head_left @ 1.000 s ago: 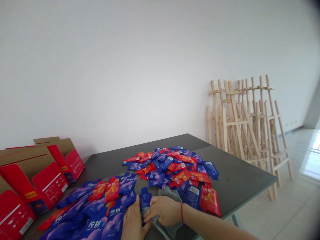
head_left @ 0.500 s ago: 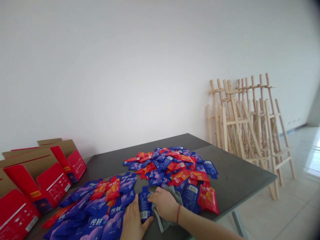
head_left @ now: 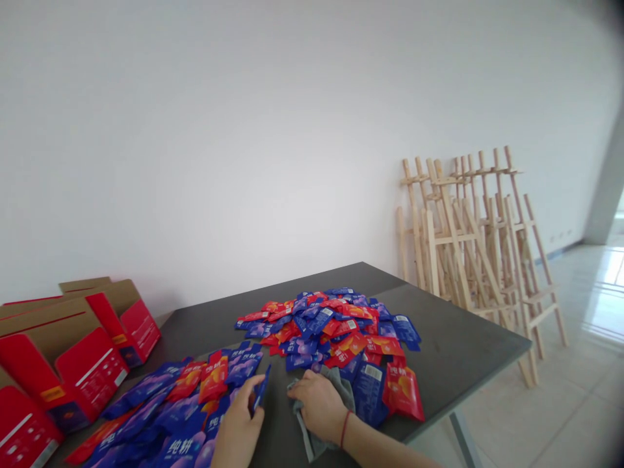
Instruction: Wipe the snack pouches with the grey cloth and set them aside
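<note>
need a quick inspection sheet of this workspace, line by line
surface: dark table, sachets spread over most of it.
job's things: blue sachet lifted on edge by the left hand; grey cloth flat under the right hand.
clutter: heap of red and blue sachets mid-table; second spread of sachets at the left; red boxes along the left edge.
grippers: left hand pinching the blue sachet; right hand pressing on the cloth, red band on the wrist.
cables: nothing seen.
surroundings: white wall; wooden easels leaning against it; tiled floor.
</note>
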The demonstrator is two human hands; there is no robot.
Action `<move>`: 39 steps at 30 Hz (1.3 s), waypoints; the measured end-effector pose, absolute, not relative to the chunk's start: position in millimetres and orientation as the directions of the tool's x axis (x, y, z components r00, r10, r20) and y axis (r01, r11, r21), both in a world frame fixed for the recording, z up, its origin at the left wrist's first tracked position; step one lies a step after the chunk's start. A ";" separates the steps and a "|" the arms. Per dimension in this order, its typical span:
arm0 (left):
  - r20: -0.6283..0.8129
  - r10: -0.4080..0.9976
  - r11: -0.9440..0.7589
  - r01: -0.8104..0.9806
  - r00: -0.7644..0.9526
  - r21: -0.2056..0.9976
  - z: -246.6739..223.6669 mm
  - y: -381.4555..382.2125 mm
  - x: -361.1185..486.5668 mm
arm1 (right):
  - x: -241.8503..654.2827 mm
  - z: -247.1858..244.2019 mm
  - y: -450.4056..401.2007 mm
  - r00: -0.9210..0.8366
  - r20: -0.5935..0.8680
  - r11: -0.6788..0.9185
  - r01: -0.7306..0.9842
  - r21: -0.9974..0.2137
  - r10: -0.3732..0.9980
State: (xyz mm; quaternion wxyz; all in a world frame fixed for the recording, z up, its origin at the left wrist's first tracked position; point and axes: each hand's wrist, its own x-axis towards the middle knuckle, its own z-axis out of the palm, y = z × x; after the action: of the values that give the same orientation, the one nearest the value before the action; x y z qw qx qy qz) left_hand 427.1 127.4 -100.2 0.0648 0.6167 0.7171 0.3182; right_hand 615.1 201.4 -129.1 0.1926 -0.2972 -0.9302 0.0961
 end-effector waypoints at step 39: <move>0.235 0.950 -0.173 0.973 0.205 -0.151 -108.6 216.9 464.3 | 613.6 -140.8 206.3 -0.743 0.352 0.819 0.472 -0.326 0.569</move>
State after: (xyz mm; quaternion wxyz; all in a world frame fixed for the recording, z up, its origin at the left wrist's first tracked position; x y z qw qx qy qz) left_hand 464.3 216.9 -108.6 -0.1343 0.7645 0.6290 0.0431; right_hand 613.6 206.3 -140.8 0.2227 -0.2806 -0.9274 0.1083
